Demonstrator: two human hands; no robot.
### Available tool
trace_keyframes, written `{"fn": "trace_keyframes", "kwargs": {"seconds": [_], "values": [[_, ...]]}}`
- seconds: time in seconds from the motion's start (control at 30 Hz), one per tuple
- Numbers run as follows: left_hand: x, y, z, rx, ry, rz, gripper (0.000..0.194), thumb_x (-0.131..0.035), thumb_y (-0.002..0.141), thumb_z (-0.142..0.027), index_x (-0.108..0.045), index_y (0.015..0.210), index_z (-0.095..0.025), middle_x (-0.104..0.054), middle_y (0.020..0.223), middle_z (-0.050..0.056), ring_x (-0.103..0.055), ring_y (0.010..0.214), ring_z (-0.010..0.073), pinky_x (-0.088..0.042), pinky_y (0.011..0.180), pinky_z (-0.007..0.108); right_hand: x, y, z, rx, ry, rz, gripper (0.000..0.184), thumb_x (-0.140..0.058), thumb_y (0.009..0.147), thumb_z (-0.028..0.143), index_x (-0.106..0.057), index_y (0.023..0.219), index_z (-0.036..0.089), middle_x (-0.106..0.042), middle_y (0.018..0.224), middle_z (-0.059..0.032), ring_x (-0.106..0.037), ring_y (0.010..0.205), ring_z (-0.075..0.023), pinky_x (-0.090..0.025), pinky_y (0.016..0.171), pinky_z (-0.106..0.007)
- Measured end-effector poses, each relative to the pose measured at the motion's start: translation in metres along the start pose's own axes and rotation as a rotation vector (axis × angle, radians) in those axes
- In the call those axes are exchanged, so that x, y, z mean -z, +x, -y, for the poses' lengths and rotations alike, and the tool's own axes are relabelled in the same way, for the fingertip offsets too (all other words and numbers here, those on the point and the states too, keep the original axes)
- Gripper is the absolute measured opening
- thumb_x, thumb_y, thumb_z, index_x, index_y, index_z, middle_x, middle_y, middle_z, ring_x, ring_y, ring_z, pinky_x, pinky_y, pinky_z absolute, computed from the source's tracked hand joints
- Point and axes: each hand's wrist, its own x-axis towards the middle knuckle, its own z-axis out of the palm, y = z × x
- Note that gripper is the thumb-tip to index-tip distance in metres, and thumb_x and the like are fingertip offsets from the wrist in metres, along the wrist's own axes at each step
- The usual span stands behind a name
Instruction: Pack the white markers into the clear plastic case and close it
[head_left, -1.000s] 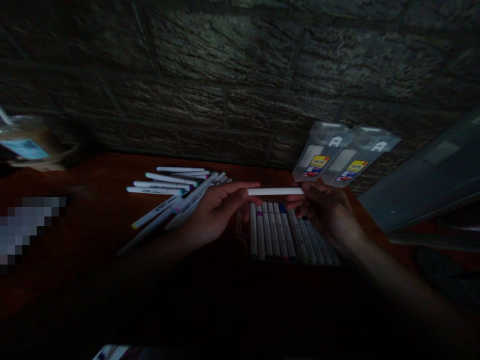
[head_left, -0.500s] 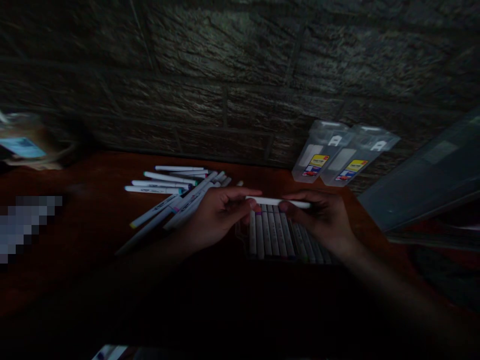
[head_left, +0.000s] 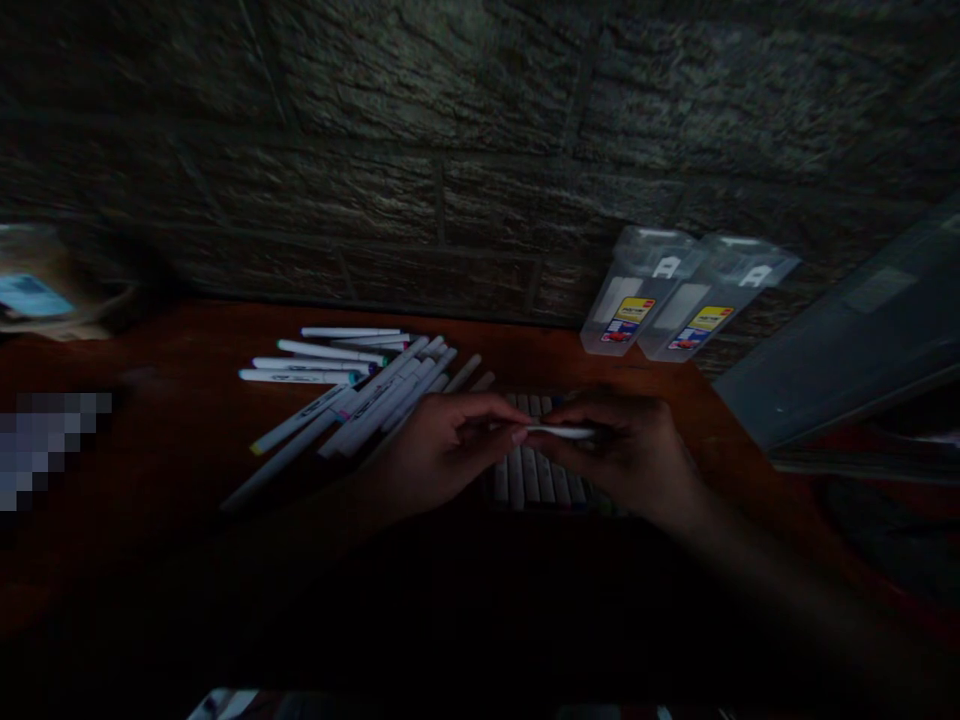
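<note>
Between my two hands lies a white marker (head_left: 562,431), held roughly level. My left hand (head_left: 457,435) pinches its left end with thumb and fingertips. At the other end, my right hand (head_left: 630,440) has its fingers closed round the marker and covers its tip. Right below the hands, a row of white markers (head_left: 532,478) lies side by side, partly hidden by my fingers; what holds them is too dark to make out. To the left, a loose pile of white markers (head_left: 390,390) with coloured ends spreads over the brown table (head_left: 180,350).
Two clear plastic cases (head_left: 630,310) with yellow labels stand against the stone wall (head_left: 495,210) at the back right. A grey panel (head_left: 847,330) slants along the right side. At far left is a cup-like container (head_left: 37,285) with a blue label.
Both hands have come down a little and closer together with the marker. My right hand now covers more of its right end. The view has shifted slightly.
</note>
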Motion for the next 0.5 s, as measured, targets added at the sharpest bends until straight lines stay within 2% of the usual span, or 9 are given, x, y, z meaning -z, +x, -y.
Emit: {"fn": "trace_keyframes", "kwargs": {"seconds": [0.2, 0.3, 0.4, 0.5], "values": [[-0.0006, -0.0014, -0.0012, -0.014, 0.039, 0.051, 0.025, -0.058, 0.103, -0.031, -0.076, 0.116, -0.019, -0.078, 0.095, 0.006, -0.07, 0.077, 0.0157, -0.053, 0.068, 0.025, -0.002, 0.0002, -0.0017, -0.067, 0.08, -0.001, 0.013, -0.083, 0.086, 0.037, -0.08, 0.086, 0.024, -0.08, 0.079, -0.0015, -0.073, 0.066, -0.0183, -0.055, 0.061, -0.03], [0.0003, -0.0004, 0.0006, -0.029, 0.078, -0.008, 0.021, -0.063, 0.1, -0.031, -0.077, 0.111, -0.019, -0.078, 0.102, 0.007, -0.072, 0.084, 0.0178, -0.054, 0.071, 0.026, -0.0027, 0.0016, 0.001, -0.101, 0.166, -0.001, 0.007, -0.083, 0.087, 0.033, -0.081, 0.087, 0.026, -0.081, 0.083, -0.0009, -0.075, 0.07, -0.0183, -0.057, 0.064, -0.029], [0.0014, 0.0026, 0.001, -0.02, 0.063, -0.075, 0.016, -0.071, 0.094, -0.031, -0.078, 0.102, -0.018, -0.079, 0.096, 0.006, -0.072, 0.084, 0.019, -0.055, 0.07, 0.027, -0.0032, 0.003, 0.0026, -0.133, 0.242, -0.002, 0.002, -0.082, 0.087, 0.028, -0.082, 0.089, 0.027, -0.082, 0.084, -0.0003, -0.075, 0.071, -0.0178, -0.059, 0.065, -0.028], [0.0022, 0.0063, -0.0005, -0.012, -0.012, -0.122, 0.012, -0.077, 0.089, -0.027, -0.078, 0.095, -0.017, -0.079, 0.088, 0.005, -0.071, 0.076, 0.0169, -0.054, 0.064, 0.025, -0.0036, 0.0044, 0.002, -0.168, 0.29, -0.054, 0.005, -0.084, 0.084, 0.028, -0.083, 0.089, 0.028, -0.083, 0.085, -0.0007, -0.076, 0.073, -0.0194, -0.062, 0.068, -0.03]]}}
